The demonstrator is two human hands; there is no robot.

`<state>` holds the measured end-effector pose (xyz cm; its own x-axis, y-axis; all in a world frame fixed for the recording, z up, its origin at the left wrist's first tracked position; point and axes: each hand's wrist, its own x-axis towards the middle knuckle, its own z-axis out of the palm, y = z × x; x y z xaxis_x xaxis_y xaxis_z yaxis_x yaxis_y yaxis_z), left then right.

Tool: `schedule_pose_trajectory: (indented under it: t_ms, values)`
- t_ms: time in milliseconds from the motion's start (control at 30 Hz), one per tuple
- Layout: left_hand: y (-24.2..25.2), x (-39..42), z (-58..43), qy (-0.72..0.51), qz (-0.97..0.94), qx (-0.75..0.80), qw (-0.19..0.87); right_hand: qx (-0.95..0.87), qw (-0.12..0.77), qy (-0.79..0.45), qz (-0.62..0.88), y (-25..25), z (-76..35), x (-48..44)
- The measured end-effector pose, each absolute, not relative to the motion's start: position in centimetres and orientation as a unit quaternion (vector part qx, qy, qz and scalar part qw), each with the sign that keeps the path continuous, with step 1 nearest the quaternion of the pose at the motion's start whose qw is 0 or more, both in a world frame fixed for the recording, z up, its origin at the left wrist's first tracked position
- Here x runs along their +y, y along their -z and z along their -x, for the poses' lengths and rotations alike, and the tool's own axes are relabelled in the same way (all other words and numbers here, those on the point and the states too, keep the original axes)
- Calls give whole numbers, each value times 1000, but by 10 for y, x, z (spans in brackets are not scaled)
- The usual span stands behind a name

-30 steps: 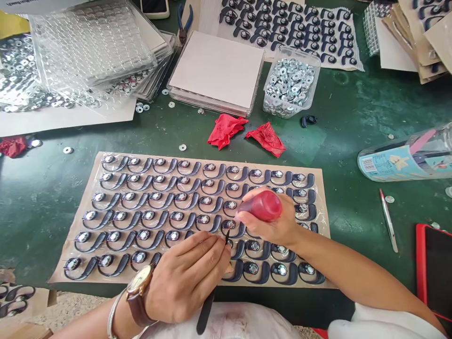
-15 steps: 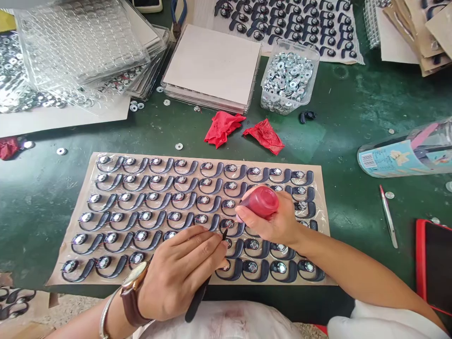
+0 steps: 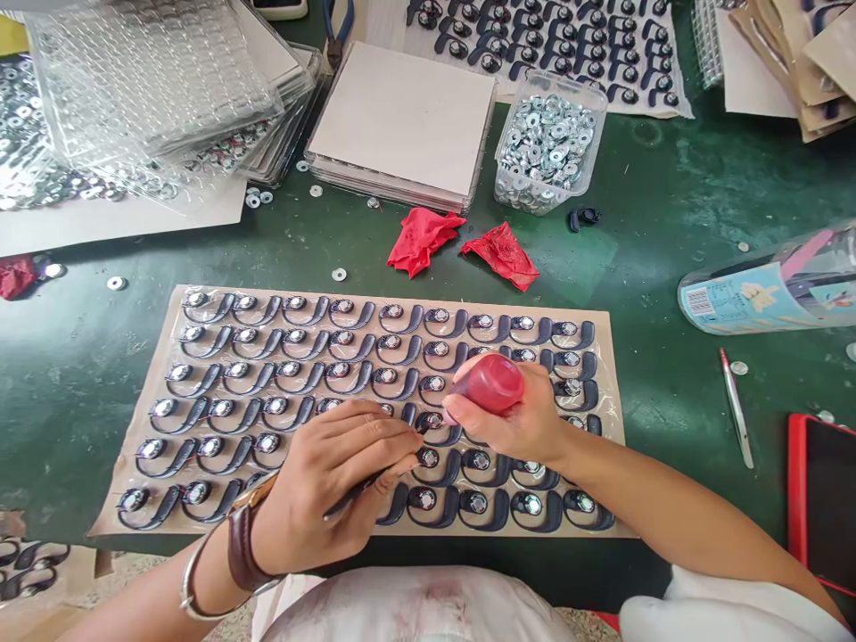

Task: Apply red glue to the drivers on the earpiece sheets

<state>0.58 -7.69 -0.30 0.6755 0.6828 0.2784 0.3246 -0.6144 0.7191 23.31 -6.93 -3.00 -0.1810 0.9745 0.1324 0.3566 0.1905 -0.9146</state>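
My right hand point(image 3: 528, 415) is wrapped round a red squeeze bottle point(image 3: 493, 383), held nose-down over the middle of a sheet of parts; its nozzle is hidden. Beside it on the left, my left hand point(image 3: 348, 473) is closed on slim black tweezers point(image 3: 351, 495), mostly covered by the fingers. Its fingertips are close to a black hooked part with a round silver speaker point(image 3: 428, 456). Rows of such curved black parts point(image 3: 191, 383) lie on the brown cardboard sheet point(image 3: 167, 312) under clear film. Both hands cover some of them.
Behind the sheet are two crumpled red cloths point(image 3: 424, 241), a clear tub of metal washers point(image 3: 548, 147) and stacked trays point(image 3: 401, 125). On the right lie silver tweezers point(image 3: 736, 410), a plastic container point(image 3: 769, 290) and a red-edged phone point(image 3: 822, 508). Loose washers point(image 3: 116, 283) dot the green table.
My left hand has shifted slightly left and turned, so the tweezers' tip and rear end are now hidden. The bottle in my right hand has barely moved.
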Motion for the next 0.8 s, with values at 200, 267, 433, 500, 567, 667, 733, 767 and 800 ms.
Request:
schedule_pose_trajectory:
  t_ms: [200,267,433,500,567,667,733,767,800]
  values:
    - [-1,-67,-9,-267,-837,333,341,-697,443,-359,433,36,-231,-71]
    - [-1,-66,-10,-267,-837,337,339,-672,453,-389,437,30,-234,-72]
    - [0,-73,-8,-271,-853,306,325,-569,390,-549,473,-8,-258,-71]
    - [0,-76,-8,-273,-863,285,315,-565,364,-569,474,-21,-270,-68]
    - [-1,-78,-7,-261,-875,269,306,-572,341,-576,473,-28,-277,-62]
    - [-2,-79,-7,-244,-890,249,292,-589,305,-581,471,-24,-275,-49]
    - [-3,-80,-7,-253,-896,241,274,-599,311,-568,471,-14,-268,-40]
    - [-3,-80,-7,-258,-900,240,257,-603,328,-553,472,-8,-264,-37]
    - [-3,-79,-8,-261,-905,239,234,-608,347,-532,475,-2,-260,-34]
